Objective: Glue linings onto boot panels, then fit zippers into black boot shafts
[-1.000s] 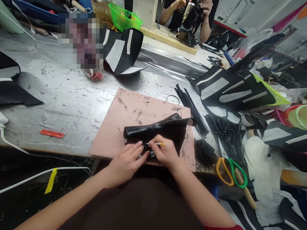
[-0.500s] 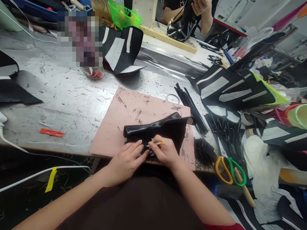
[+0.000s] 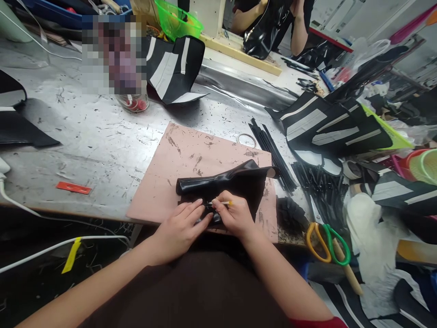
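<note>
In the head view, the person's left hand (image 3: 182, 228) lies palm down on the near edge of the black leather (image 3: 242, 187), its fingers reaching right, slightly parted, with the thumb below them. The right hand (image 3: 232, 214) pinches a slim pale tool (image 3: 225, 202) with a yellow band between thumb and fingers — its tip meets the leather just beside the left fingertips. The leather rests on a pink board (image 3: 153, 182), near the board's front edge, with a rolled part lying across it beyond the hands and a flared end toward the right. The board sits on a scuffed metal table (image 3: 102, 136). Just beyond its far right edge are a thin ring (image 3: 246, 140) and a bundle of black strips (image 3: 273, 155). Farther right, scissors (image 3: 327, 241) with one orange and one green handle lie by a wooden stick (image 3: 350, 271) and a white cloth (image 3: 365, 223). A flat red piece (image 3: 73, 187) lies well to the left of the board. Across the table, another person's arms (image 3: 298, 29) are beside a glossy black item (image 3: 261, 38) — its exact shape is unclear.
</note>
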Tool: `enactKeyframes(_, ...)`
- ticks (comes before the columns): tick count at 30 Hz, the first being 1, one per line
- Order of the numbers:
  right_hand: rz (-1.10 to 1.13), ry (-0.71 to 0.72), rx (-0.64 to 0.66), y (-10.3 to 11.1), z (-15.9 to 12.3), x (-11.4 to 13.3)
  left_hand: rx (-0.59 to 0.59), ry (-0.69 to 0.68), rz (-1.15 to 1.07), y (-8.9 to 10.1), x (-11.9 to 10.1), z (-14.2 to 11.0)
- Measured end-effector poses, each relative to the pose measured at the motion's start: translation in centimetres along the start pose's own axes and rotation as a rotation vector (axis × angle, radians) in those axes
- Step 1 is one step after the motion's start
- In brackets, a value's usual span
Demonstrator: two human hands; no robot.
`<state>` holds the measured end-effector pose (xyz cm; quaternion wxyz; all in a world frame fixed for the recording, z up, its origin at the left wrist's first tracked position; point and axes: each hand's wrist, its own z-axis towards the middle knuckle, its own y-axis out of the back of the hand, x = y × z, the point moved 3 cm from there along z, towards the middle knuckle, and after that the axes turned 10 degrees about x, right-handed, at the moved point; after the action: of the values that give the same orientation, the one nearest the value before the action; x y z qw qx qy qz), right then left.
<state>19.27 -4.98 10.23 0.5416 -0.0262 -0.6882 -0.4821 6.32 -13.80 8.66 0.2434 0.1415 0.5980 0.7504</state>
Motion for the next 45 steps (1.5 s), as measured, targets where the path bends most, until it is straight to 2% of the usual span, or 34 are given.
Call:
enactKeyframes(7,0.054,-0.047,-0.005,0.21,-0.1,-0.09,-0.003,0.002,-0.001,0.01,-0.05,0.02)
enactKeyframes(12,0.071,-0.138,-0.09,0.81,-0.33,-0.57,0.003,0.004,0.001,-0.04,-0.06,-0.04)
enactKeyframes(45,-0.049,-0.129,-0.014,0.72,-0.24,-0.11,-0.003,0.007,0.017,-0.11,-0.09,0.04)
